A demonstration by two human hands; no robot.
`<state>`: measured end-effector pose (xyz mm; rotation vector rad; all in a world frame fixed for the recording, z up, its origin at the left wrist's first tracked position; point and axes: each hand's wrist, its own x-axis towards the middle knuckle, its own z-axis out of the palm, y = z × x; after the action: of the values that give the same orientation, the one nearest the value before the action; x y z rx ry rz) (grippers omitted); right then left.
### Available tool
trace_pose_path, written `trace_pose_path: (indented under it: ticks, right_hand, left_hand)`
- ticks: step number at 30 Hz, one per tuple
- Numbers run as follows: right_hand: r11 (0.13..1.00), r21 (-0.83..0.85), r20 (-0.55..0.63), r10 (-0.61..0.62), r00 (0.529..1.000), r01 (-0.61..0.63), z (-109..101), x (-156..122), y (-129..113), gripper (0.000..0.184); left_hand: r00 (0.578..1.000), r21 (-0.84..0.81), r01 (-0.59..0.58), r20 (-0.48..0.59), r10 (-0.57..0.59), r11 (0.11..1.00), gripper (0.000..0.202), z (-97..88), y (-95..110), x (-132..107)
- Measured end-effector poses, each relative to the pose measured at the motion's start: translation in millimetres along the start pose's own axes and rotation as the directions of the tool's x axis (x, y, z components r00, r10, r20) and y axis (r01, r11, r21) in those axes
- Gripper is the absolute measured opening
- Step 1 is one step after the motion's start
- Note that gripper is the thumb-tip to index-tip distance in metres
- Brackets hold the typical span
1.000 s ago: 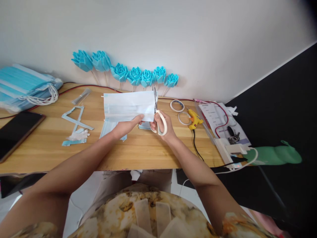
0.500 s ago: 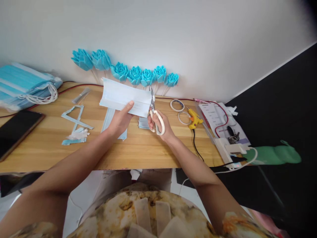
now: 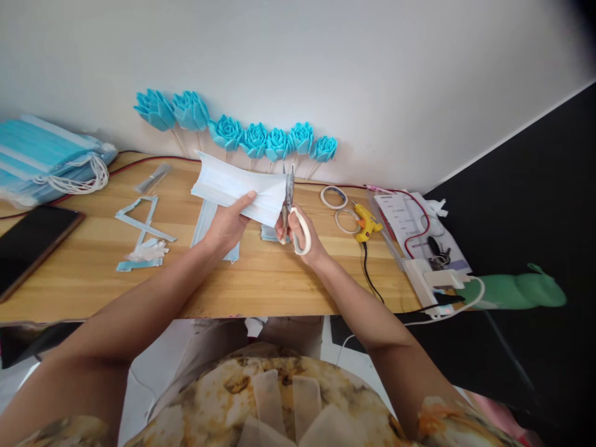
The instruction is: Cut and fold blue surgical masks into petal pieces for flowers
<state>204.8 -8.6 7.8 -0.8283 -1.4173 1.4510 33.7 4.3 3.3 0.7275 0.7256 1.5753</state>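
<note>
My left hand grips a pale blue face mask sheet by its lower edge, thumb on top, holding it above the table. The sheet is unfolded and has no ear loops that I can see. In my right hand are white-handled scissors, their blades pointing away from me at the sheet's right edge. The blades look slightly parted. Beneath the sheet lies another light blue mask piece, partly covered by my left hand. A small folded blue piece rests on the table beside my right fingers.
Blue flowers on sticks lean along the wall. To the left are a stack of masks, a phone and cut strips. On the right are tape rolls, a yellow glue gun and a power strip.
The sheet has shifted slightly right and tilted, its right end dipping lower. The scissors have turned a little and their handles have spread at the sheet's right edge.
</note>
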Motion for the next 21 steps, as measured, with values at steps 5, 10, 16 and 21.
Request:
trace_pose_path:
  ticks: [5, 10, 16, 21]
  right_hand:
    - [1.0, 0.014, 0.002, 0.02, 1.0, -0.02, 1.7, -0.5, -2.3, 0.056]
    - [0.998, 0.052, -0.017, 0.047, 0.999, -0.046, 3.4, -1.3, -3.5, 0.051]
    - [0.993, 0.079, -0.094, 0.096, 0.991, -0.088, 4.8, -0.1, -1.8, 0.057]
    - [0.99, 0.098, -0.119, 0.115, 0.986, -0.103, 4.9, 1.5, 1.9, 0.057]
  left_hand:
    - [0.999, -0.029, -0.023, -0.026, 0.022, 0.999, 0.057, 0.9, 2.8, 0.5]
    - [0.999, -0.033, 0.003, -0.05, -0.005, 0.999, 0.05, 1.7, 3.2, 0.3]
    - [0.993, -0.01, 0.042, -0.113, -0.042, 0.999, 0.031, -2.7, -3.4, 3.0]
    - [0.99, 0.011, 0.073, -0.122, -0.071, 0.997, 0.026, -2.7, -3.3, 2.9]
